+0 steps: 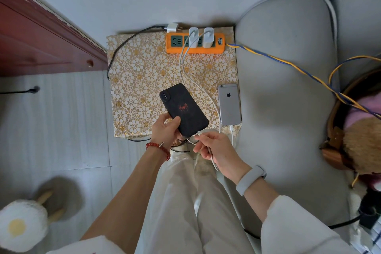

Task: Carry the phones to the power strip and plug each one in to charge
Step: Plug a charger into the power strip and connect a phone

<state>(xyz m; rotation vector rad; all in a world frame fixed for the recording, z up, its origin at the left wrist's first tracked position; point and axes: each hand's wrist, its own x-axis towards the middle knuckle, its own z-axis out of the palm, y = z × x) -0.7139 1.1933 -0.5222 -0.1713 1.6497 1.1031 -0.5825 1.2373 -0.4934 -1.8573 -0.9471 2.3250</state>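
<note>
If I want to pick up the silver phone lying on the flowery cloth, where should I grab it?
Probably by its two long edges near the middle, coming down from above. The silver phone lies flat, back up, on the flowery cloth, so the top is free. A white cable is plugged into its near end, so keep fingers off that end. Its right edge sits by the grey cushion.

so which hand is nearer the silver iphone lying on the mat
Right. The right hand pinches a white cable just below the silver iPhone; the left hand grips the black phone farther off to its left.
</note>
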